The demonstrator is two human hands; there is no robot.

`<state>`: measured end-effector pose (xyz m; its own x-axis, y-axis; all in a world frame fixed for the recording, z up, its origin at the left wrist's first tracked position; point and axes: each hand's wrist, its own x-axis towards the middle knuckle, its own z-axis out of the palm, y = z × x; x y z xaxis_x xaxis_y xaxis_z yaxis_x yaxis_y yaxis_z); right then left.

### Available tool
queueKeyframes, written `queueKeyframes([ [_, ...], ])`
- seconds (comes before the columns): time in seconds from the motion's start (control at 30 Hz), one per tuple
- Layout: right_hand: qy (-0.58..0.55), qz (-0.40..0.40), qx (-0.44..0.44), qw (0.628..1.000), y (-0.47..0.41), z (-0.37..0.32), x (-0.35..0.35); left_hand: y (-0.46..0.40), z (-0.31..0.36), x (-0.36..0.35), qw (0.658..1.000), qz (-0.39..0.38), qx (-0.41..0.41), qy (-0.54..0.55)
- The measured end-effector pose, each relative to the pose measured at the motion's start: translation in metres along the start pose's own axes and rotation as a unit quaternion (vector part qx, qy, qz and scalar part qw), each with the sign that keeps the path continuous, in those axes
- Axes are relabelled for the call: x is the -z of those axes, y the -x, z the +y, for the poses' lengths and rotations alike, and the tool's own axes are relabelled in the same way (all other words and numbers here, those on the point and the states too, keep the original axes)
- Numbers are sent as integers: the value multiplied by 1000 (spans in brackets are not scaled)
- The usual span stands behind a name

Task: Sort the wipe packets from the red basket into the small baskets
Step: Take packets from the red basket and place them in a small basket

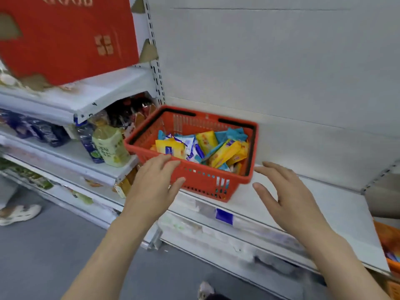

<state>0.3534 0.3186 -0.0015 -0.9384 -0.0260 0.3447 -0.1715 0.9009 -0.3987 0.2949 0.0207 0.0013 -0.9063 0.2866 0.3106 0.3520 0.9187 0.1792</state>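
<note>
— Closest to us?
— Two bare forearms rising from the bottom of the frame. At lower centre the left hand (157, 180) lies on the near left corner of the red basket (207, 182), fingers straight over the rim and thumb against the outer wall. It presses on the basket without curling round it.

— And the other hand?
— Right of centre, the right hand (287, 198) hovers just beside the basket's near right corner, fingers spread and relaxed, holding nothing and apart from the basket.

— Where are the packets?
— All inside the red basket at mid-frame: a loose heap of wipe packets (203, 148) in yellow, blue and white. The basket's black handles lie folded along its rim. It sits on a white shelf (324, 204) against a pale back panel.

— Anything around it?
— At middle left, a yellowish bottle (110, 146) and a dark blue one (87, 139) stand on the neighbouring shelf. A big red box (65, 37) fills the upper left. At the lower right edge, part of an orange basket (389, 241) shows. A light-coloured shoe (19, 214) stands on the grey floor at the left edge.
</note>
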Motion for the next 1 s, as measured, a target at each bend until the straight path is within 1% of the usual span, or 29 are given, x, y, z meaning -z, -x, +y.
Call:
queueKeyframes([
  [0.13,-15,10,14,1000,-82,-11,-19,-68,-37,-11,999,-40,2,7],
  [0.27,-23,-23,-3,999,-133,-16,-53,-112,-66,-34,999,-48,0,21],
  [0.37,-10,-42,-15,999,-158,-20,-74,-143,-84,-54,996,-76,-18,40],
  [0.43,-5,-46,-34,998,-171,-22,-88,-162,-98,-67,994,-93,-29,47],
  [0.53,13,-59,-77,995,-187,-26,-109,-191,-120,-87,991,-100,-68,49],
  [0.6,18,-81,-108,991,-201,-31,-126,-213,-135,-97,986,-130,-85,58],
  [0.7,24,-149,-149,977,-227,-41,-153,-241,-153,-111,976,-184,-84,76],
  [0.77,62,-237,-154,957,-242,-41,-168,-255,-164,-118,969,-220,-83,80],
  [0.83,124,-352,-149,916,-254,-36,-175,-264,-171,-122,960,-250,-76,96],
  [0.9,161,-431,-157,874,-259,-31,-177,-270,-173,-127,955,-268,-74,107],
  [0.93,178,-449,-150,863,-260,-30,-179,-272,-173,-129,952,-277,-74,110],
  [1.0,226,-439,-122,861,-261,-27,-187,-276,-171,-132,945,-295,-73,120],
])
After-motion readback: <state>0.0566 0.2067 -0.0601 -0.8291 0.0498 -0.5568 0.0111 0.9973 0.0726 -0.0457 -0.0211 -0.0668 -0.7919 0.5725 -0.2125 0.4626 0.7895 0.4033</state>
